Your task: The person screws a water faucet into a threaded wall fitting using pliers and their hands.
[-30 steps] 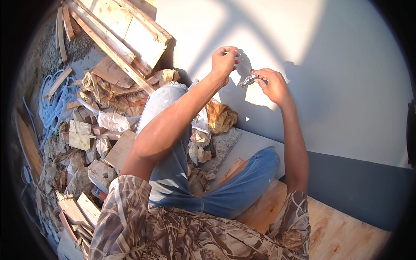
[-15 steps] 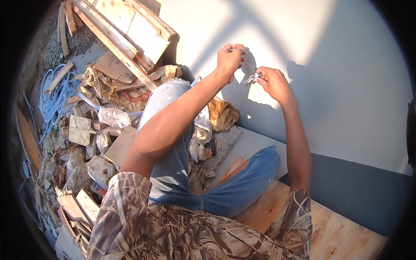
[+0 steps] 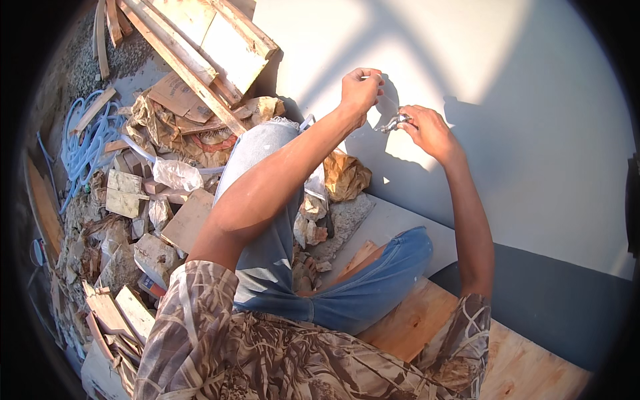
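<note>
My right hand has its thumb and fingers closed on a small shiny metal tap, held up in front of the pale wall. To the left of it and a little higher, my left hand is closed in a pinch. A thin whitish strand, perhaps thread tape, seems to run from the left fingertips toward the tap. It is too fine to make out fully. Both forearms are raised above my bent legs in blue jeans.
Rubble and broken blocks cover the ground at left, with a coiled light-blue hose. Wooden boards lean at the upper left. Crumpled brown paper lies beside my knee. Plywood is beneath me. The pale wall rises close ahead.
My right hand has moved slightly right and turned the tap a little. My left hand has shifted slightly right, and the strand between the hands now shows more clearly.
</note>
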### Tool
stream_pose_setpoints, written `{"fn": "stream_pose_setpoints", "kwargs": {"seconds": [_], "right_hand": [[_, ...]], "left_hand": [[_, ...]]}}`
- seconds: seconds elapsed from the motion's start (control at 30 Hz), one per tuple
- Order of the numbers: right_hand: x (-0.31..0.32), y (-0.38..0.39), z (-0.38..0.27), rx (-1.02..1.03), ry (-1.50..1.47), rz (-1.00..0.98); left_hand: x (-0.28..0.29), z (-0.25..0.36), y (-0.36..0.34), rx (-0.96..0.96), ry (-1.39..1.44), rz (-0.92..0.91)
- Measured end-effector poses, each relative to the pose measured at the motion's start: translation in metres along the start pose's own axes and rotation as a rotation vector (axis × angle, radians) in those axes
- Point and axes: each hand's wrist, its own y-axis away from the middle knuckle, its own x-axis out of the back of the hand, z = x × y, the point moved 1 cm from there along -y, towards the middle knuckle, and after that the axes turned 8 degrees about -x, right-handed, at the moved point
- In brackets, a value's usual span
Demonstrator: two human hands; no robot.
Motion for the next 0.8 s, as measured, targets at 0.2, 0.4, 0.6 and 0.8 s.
{"fn": "stream_pose_setpoints", "kwargs": {"seconds": [0.2, 0.4, 0.6, 0.8], "right_hand": [[-0.013, 0.001, -0.006, -0.136, 0.089, 0.092], [-0.015, 0.007, 0.004, 0.209, -0.058, 0.233], [-0.01, 0.003, -0.008, -0.174, -0.072, 0.06], [-0.014, 0.003, 0.008, 0.205, -0.149, 0.135]], "left_hand": [[-0.002, 0.002, 0.001, -0.007, 0.001, -0.008], [0.001, 0.001, -0.001, -0.001, 0.004, -0.011], [0.0, 0.001, 0.0, -0.003, 0.0, -0.008], [0.001, 0.001, 0.0, 0.001, -0.013, -0.022]]}}
